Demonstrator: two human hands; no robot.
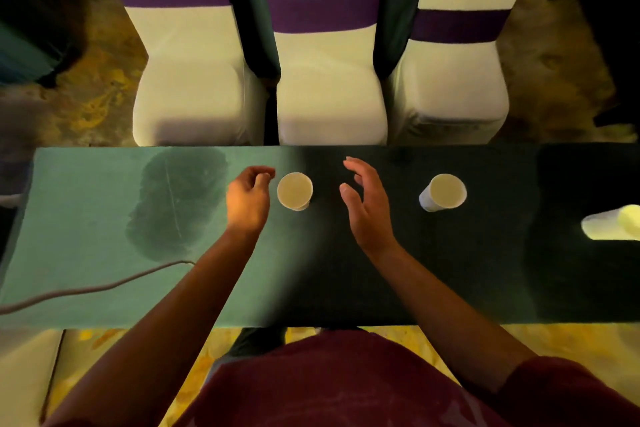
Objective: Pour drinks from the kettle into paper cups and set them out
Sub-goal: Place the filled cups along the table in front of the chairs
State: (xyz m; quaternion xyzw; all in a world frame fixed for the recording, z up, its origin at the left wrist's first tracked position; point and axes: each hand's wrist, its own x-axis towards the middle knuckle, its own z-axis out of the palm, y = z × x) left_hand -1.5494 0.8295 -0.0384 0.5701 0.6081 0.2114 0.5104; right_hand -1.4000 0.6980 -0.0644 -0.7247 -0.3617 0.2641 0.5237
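Three white paper cups stand on the green table (104, 288). The middle cup (294, 190) stands between my hands, a second cup (443, 192) is to the right, and a third cup (613, 224) is cut off by the right edge. My left hand (248, 198) hovers just left of the middle cup with its fingers curled and nothing in them; a thin gap separates it from the cup. My right hand (365, 201) is spread open to the right of that cup, holding nothing. No kettle is in view.
A large dark wet patch (173, 201) marks the cloth on the left. A grey cable (104, 288) trails across the near left of the table. Three white-covered chairs with purple sashes (329, 97) stand behind the far edge.
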